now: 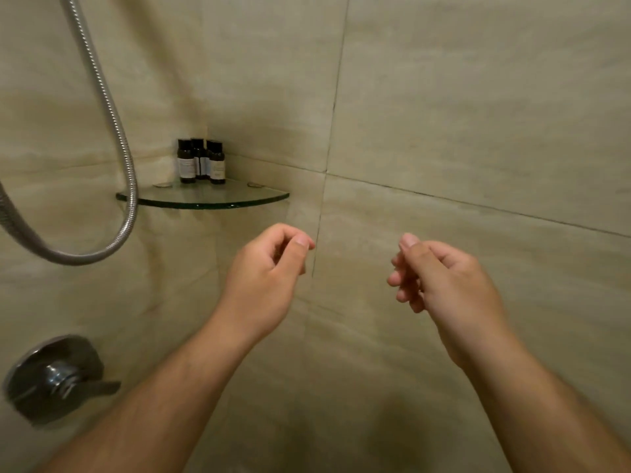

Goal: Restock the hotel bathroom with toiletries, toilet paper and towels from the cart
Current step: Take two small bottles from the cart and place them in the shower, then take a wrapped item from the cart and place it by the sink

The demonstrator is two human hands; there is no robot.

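Hovering left hand and right hand, fingers loosely curled, gripping nothing. Possibly risking toppling bottles on glass shelf, up-left of left hand, if brushing them.

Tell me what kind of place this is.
Most likely a hotel shower: a glass corner shelf holds dark toiletry bottles, a metal shower hose loops down the tiled wall, with a chrome mixer valve below.
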